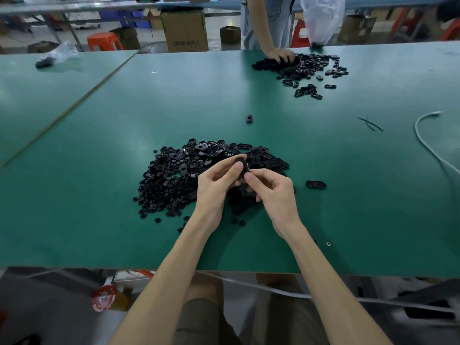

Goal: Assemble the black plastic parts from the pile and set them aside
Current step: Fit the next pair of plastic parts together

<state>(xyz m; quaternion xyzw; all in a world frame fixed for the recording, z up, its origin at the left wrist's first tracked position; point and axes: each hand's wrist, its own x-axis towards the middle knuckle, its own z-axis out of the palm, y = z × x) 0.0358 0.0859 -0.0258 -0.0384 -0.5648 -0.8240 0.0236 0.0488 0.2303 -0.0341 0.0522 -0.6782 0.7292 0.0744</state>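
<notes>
Green bench (99, 220) carries the pile (174, 180) of black plastic parts just beyond the fingers, within easy reach. Left hand (214, 188) and right hand (271, 192) meet above it, both pinching one oval part (242, 166), probably pressing its pieces together.

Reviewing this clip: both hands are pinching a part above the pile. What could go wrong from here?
1. The small black oval plastic part is held only between the fingertips of the left hand and right hand; it could slip into the heap of black plastic parts below and be lost.
2. The lone finished-looking black oval piece lies near that heap, so sets might mix.
</notes>
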